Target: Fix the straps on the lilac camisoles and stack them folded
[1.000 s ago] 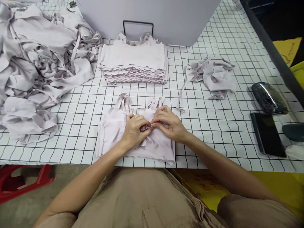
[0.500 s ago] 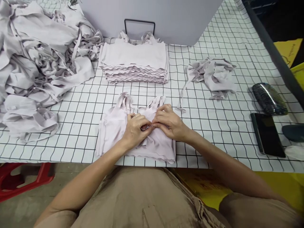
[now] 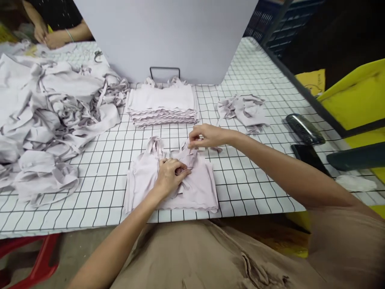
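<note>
A small stack of pale lilac strappy tops (image 3: 198, 188) lies at the near edge of the checked table (image 3: 255, 180). My left hand (image 3: 170, 174) rests on the middle of the top garment, fingers curled and pinching its fabric. My right hand (image 3: 207, 136) is raised just beyond the stack's far right corner, its fingers pinched on a strap or strip of the fabric. A neat taller stack of the same tops (image 3: 162, 105) sits further back, in front of a grey panel (image 3: 165, 36).
A large loose heap of lilac garments (image 3: 51, 120) fills the left. A small crumpled pile of scraps (image 3: 243, 110) lies right of the tall stack. A dark comb-like object (image 3: 303, 128) and phone (image 3: 309, 158) sit at the right. Another person's hands (image 3: 45, 36) work at far left.
My right hand left the left hand and moved up and right, pulling a bit of fabric. The view tilted upward, showing the panel and another person's hands.
</note>
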A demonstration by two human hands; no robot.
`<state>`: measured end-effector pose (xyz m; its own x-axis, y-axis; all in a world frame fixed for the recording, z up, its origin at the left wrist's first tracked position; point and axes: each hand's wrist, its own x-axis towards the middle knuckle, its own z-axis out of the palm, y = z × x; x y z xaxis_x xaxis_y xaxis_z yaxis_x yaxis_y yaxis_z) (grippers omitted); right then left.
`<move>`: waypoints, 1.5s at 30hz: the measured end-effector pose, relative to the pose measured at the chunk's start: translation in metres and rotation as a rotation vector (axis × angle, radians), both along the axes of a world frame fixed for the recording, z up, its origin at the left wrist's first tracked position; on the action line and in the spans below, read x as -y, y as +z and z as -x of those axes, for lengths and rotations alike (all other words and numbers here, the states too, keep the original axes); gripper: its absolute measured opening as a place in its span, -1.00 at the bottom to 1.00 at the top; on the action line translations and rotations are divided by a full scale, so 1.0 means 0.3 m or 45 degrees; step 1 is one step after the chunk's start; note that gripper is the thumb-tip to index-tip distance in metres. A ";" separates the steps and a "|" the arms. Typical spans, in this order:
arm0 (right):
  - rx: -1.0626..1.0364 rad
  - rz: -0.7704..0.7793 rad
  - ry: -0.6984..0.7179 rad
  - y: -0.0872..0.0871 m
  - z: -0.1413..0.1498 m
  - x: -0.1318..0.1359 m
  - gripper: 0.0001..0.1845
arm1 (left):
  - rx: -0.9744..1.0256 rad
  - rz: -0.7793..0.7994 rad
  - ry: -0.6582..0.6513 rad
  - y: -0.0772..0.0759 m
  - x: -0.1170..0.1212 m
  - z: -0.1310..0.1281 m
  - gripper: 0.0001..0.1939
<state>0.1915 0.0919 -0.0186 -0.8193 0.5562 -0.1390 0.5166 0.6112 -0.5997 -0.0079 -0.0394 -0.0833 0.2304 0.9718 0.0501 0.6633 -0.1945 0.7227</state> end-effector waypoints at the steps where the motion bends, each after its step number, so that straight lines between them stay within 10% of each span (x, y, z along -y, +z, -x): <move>1: -0.012 0.011 -0.070 0.010 0.000 -0.030 -0.66 | 0.000 0.026 0.005 0.003 -0.007 -0.002 -0.93; 8: -0.083 -0.121 -0.332 -0.003 0.024 -0.047 -0.83 | 0.036 -0.066 0.001 0.025 -0.013 0.004 -0.88; 12: -0.141 -0.506 -0.507 -0.074 0.007 0.221 -0.57 | -0.036 -0.688 0.111 0.036 0.110 0.121 -0.74; 15: 0.052 -0.479 -0.212 -0.143 -0.057 0.460 -0.39 | -0.174 -0.712 -0.110 0.026 0.220 0.257 -0.77; 19: 0.232 -0.566 -0.409 -0.194 -0.146 0.620 -0.29 | -0.259 -0.660 -0.168 0.013 0.299 0.382 -0.79; 23: 0.122 -0.667 -0.344 -0.192 -0.143 0.641 -0.44 | -0.255 -0.574 -0.193 0.019 0.292 0.410 -0.87; 28: 0.110 -0.586 -0.904 -0.194 -0.100 0.571 -0.63 | -0.174 -0.284 0.408 0.001 0.202 0.460 -0.73; 33: 0.195 -0.477 -1.001 -0.177 -0.021 0.519 -0.78 | -0.084 -0.119 0.585 -0.011 0.129 0.453 -0.78; 37: 0.164 -0.776 -0.836 -0.191 0.079 0.621 -0.51 | -0.328 -0.491 0.234 -0.010 0.165 0.344 -0.54; 40: 0.200 -0.728 -0.514 -0.233 0.075 0.722 -0.28 | -0.525 -0.372 -0.196 -0.027 0.221 0.322 -0.41; 45: 0.106 -0.448 -0.841 -0.215 -0.117 0.763 -0.28 | -0.473 -0.184 0.314 -0.017 0.280 0.487 -0.32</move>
<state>0.2265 -0.1370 -0.0831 -0.2946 0.9513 0.0908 0.8772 0.3069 -0.3692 -0.1540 -0.1235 -0.0884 0.0210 0.9889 0.1470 0.9110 -0.0795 0.4046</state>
